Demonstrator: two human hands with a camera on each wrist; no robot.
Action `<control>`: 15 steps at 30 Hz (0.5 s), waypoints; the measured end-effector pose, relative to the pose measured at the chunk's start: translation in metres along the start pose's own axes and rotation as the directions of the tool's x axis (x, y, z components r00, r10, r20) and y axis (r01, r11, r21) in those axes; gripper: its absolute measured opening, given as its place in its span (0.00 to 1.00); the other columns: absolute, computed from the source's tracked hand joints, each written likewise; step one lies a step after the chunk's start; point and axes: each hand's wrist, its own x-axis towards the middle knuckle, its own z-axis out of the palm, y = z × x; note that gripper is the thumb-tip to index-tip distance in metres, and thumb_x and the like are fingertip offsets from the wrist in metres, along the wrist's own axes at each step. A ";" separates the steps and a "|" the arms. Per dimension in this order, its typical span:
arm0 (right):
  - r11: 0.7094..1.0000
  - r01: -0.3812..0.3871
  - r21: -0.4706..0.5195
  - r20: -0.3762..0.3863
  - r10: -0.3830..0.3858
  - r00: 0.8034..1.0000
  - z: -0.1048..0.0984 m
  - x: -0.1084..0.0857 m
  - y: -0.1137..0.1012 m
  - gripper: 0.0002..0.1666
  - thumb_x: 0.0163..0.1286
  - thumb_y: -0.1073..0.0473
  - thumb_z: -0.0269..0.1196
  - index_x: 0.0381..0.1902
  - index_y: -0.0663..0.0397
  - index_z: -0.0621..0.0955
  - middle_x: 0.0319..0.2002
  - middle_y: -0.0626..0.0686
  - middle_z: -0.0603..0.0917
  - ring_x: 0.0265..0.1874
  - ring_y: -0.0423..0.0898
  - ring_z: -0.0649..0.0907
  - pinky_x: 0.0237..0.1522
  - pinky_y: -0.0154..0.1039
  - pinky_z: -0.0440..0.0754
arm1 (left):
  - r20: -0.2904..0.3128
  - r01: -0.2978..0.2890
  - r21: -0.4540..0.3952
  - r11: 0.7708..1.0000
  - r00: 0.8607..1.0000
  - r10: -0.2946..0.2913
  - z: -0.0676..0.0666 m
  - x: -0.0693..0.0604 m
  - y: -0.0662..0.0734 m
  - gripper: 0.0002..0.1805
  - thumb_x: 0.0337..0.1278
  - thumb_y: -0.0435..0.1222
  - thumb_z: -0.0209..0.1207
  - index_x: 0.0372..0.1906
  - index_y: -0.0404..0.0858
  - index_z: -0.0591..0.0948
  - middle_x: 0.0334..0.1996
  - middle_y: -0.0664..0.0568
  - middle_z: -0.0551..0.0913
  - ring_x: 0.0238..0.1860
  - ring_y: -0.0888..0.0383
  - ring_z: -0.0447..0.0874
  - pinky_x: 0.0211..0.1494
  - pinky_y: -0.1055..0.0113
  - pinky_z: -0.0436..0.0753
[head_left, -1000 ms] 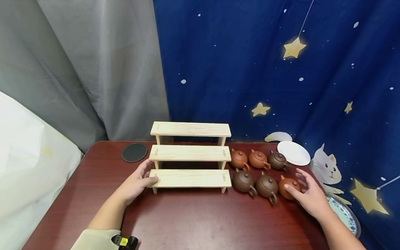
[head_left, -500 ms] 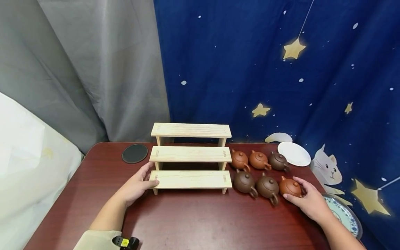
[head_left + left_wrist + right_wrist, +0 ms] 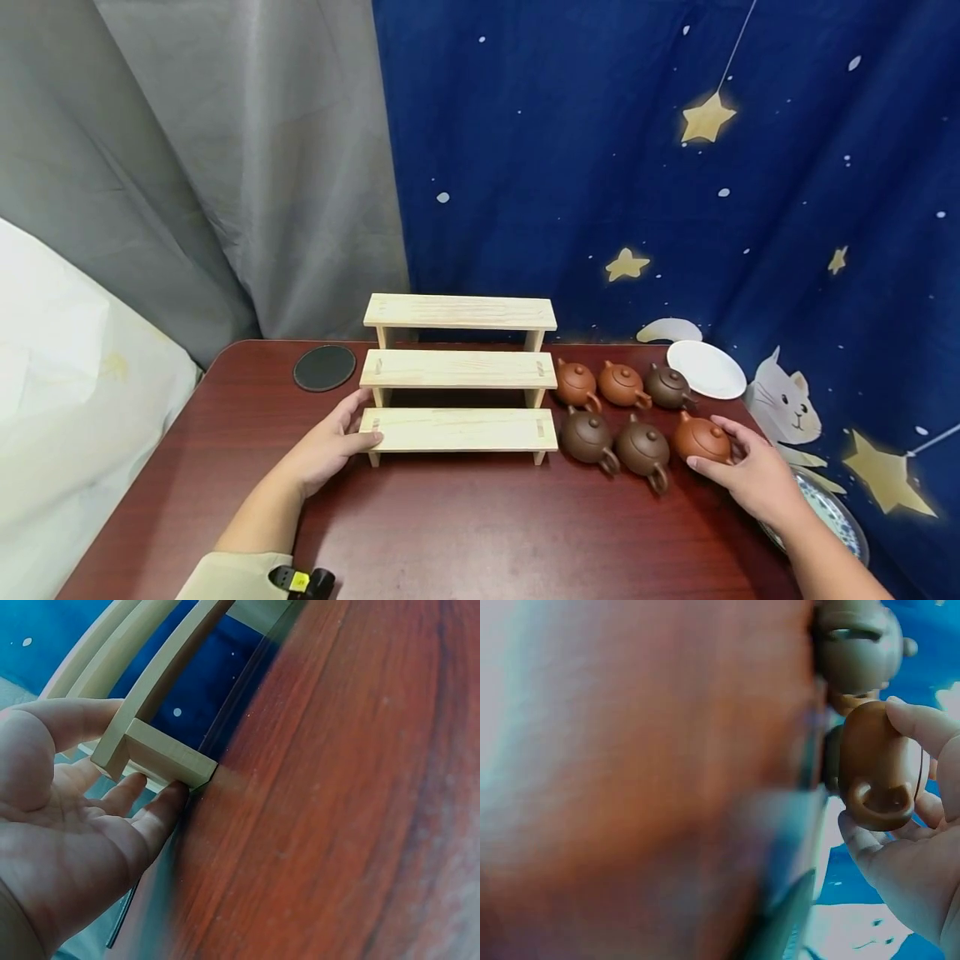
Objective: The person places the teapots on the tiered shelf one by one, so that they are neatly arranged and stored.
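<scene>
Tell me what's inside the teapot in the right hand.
The lid is on the orange-brown teapot in the right hand, so only its outside shows. Its inside is covered; contents, if any, can't be seen.

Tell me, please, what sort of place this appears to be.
Probably a curtained-off indoor workspace, perhaps in a home or small studio: a dark blue, star-patterned fabric curtain and a plain grey fabric curtain hang behind a reddish-brown, wood-grained table.
</scene>
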 end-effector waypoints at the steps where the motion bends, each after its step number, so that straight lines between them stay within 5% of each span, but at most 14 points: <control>1: 1.000 0.008 0.010 -0.006 -0.008 1.000 -0.003 0.001 -0.005 0.54 0.66 0.43 0.78 0.78 0.66 0.68 0.68 0.73 0.79 0.47 0.16 0.75 0.43 0.14 0.74 | 0.001 0.002 -0.001 1.000 1.000 -0.002 0.000 0.000 0.000 0.54 0.72 0.33 0.65 0.88 0.37 0.42 0.85 0.32 0.52 0.82 0.38 0.58 0.60 0.77 0.80; 9: 0.994 0.103 0.037 -0.078 -0.100 0.992 -0.013 0.012 -0.057 0.52 0.66 0.41 0.78 0.79 0.57 0.71 0.68 0.69 0.81 0.48 0.10 0.71 0.47 0.10 0.71 | -0.005 0.010 0.009 1.000 1.000 -0.009 0.001 -0.001 0.001 0.53 0.72 0.35 0.65 0.88 0.39 0.42 0.85 0.33 0.53 0.82 0.39 0.59 0.60 0.76 0.80; 15: 0.973 0.199 0.118 -0.083 -0.190 0.978 -0.005 0.019 -0.110 0.50 0.65 0.44 0.79 0.80 0.48 0.71 0.69 0.61 0.81 0.52 0.15 0.76 0.52 0.12 0.73 | -0.003 0.007 0.009 1.000 1.000 -0.007 0.001 -0.001 0.001 0.53 0.72 0.35 0.65 0.88 0.38 0.42 0.85 0.33 0.52 0.83 0.39 0.58 0.60 0.78 0.79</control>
